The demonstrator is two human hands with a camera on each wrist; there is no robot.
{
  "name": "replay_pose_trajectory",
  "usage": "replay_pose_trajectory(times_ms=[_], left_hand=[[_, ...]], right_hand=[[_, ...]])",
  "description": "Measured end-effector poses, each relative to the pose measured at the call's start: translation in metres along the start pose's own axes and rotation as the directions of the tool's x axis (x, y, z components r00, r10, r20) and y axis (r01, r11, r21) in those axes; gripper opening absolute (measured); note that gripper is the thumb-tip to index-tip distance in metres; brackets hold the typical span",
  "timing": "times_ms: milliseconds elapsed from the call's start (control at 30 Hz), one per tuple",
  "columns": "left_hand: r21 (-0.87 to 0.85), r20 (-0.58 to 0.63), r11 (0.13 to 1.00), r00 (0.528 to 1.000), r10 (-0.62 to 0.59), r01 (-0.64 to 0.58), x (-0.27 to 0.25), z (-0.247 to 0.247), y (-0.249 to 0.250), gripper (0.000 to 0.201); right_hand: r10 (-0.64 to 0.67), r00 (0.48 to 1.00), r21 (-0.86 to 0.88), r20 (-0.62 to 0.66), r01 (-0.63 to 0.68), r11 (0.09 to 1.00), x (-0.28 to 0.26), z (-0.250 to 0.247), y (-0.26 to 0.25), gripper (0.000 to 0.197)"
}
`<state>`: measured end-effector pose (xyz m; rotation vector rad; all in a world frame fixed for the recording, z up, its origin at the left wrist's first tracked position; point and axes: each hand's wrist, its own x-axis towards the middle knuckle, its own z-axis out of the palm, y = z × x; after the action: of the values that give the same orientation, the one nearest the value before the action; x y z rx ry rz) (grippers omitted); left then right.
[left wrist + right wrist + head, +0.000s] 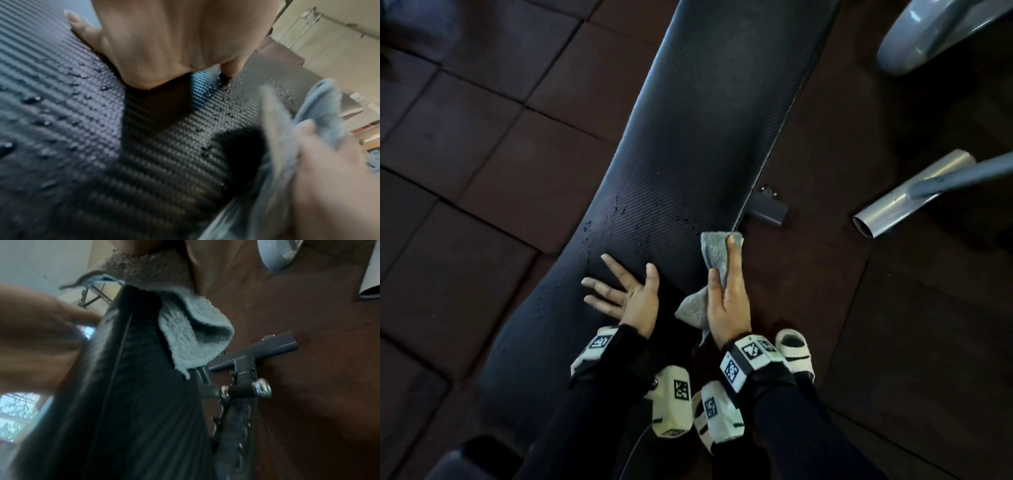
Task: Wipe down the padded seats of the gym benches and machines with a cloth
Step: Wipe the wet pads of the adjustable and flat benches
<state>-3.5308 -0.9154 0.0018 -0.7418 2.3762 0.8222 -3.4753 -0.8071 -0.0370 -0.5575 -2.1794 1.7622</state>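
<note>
A long black padded bench seat [688, 137] with a ribbed weave runs from the bottom left to the top middle; water droplets dot it [164, 146]. My left hand [619, 287] lies flat on the pad with fingers spread and holds nothing [174, 40]. My right hand [726, 294] grips a grey terry cloth [714, 251] between thumb and fingers at the pad's right edge. The cloth [191, 331] hangs folded over that edge of the pad [133, 402]. In the left wrist view the cloth [281, 129] shows at the right.
The bench's dark steel bracket [768, 209] sticks out under the right edge. Grey metal tubes [911, 195] and a rounded grey frame part [928, 34] lie to the right. Dark rubber floor tiles [482, 154] surround the bench. My foot in a white sandal [796, 353] stands close by.
</note>
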Motion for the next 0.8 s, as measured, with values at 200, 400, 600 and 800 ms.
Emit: replay_pose_trajectory(times_ms=[200,400,600,800], left_hand=[[0.113,0.016,0.966,0.973,0.232,-0.232,-0.016,-0.01,-0.047,0.063],[0.108,0.028,0.988,0.994,0.107,-0.11,-0.034,-0.021,-0.122,0.069],[-0.082,-0.013,0.967,0.97,-0.244,0.243,-0.048,-0.025,-0.134,0.088],[-0.11,0.079,0.965,0.97,-0.231,0.239,-0.046,-0.029,-0.136,0.109]], right_hand=[[-0.066,0.997,-0.146,0.043,0.072,0.987,-0.012,-0.004,0.001,0.055],[-0.21,0.977,-0.494,0.022,0.194,0.848,0.074,-0.022,-0.018,0.051],[-0.128,0.965,-0.818,0.228,0.261,0.512,0.136,-0.038,-0.051,0.05],[-0.253,0.859,-0.81,0.444,0.506,0.296,0.139,-0.01,-0.058,0.046]])
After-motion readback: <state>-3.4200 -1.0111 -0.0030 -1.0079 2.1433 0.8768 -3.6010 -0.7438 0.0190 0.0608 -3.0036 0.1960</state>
